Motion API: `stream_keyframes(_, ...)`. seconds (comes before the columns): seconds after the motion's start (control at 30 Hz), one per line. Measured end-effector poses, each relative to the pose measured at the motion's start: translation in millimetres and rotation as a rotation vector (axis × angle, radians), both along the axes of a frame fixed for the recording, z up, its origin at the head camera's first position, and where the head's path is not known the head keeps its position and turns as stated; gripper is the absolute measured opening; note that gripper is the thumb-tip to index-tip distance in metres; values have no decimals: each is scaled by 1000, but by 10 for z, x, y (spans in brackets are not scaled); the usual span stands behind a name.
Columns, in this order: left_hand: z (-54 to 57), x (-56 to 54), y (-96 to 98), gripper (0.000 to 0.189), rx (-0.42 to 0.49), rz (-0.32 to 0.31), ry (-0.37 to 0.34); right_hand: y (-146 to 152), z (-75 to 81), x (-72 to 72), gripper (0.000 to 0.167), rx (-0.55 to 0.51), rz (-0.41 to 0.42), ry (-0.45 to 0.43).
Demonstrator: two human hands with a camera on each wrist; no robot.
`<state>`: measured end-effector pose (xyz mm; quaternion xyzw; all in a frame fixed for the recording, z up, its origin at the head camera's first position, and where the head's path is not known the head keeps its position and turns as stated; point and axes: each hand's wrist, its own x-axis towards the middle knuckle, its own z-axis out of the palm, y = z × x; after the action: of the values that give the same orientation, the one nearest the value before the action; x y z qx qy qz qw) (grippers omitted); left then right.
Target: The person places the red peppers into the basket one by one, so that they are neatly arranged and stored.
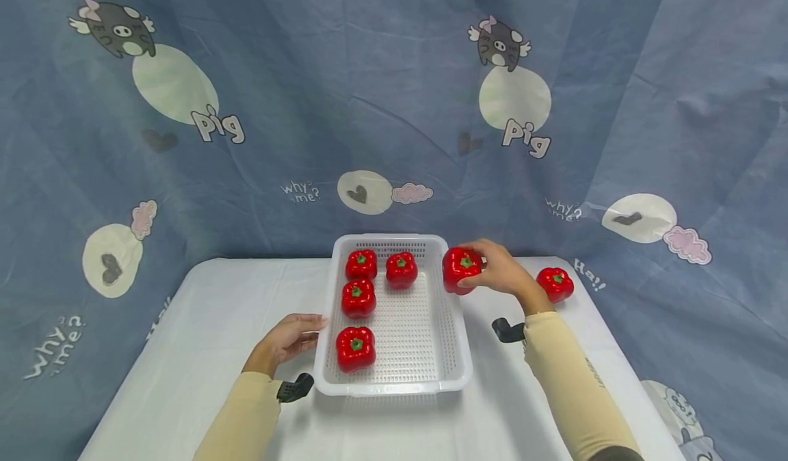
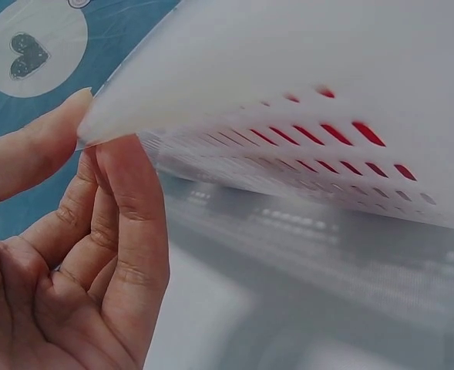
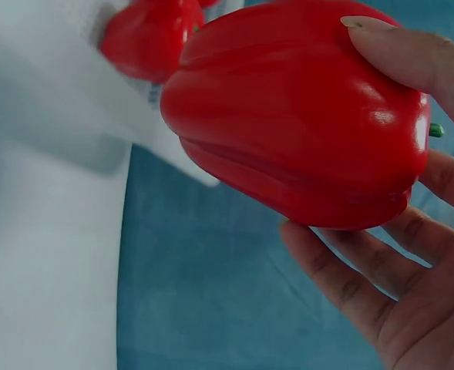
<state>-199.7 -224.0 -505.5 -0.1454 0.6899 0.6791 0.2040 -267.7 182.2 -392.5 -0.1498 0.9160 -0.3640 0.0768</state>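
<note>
My right hand (image 1: 501, 269) grips a red bell pepper (image 1: 460, 269) between thumb and fingers, raised at the right rim of a white plastic basket (image 1: 452, 351). The right wrist view shows that bell pepper (image 3: 296, 116) close up, its green stem toward the palm. With thumb and fingertips, my left hand (image 1: 289, 338) pinches the basket's left rim; the left wrist view shows this hand (image 2: 80, 231) at the rim's edge. Several red bell peppers stand in the basket: a column along its left side, ending in a near one (image 1: 356, 349), and another (image 1: 401, 270) at the back middle.
Another red bell pepper (image 1: 555, 284) stands on the white table (image 1: 203, 351), to the right beyond my right wrist. A blue patterned curtain (image 1: 394, 105) hangs behind the table's back edge. Dark wrist mounts (image 1: 295, 388) stick out from both sleeves.
</note>
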Motion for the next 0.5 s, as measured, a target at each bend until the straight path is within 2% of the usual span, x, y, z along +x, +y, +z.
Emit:
stream_keyframes(0.23, -10, -10, 1, 48, 1, 2, 5, -219, -87, -64, 79, 2, 13, 3)
stream_keyframes(0.5, -24, -13, -5, 47, 1, -2, 10, -454, -290, -164, 76, -14, 27, -5)
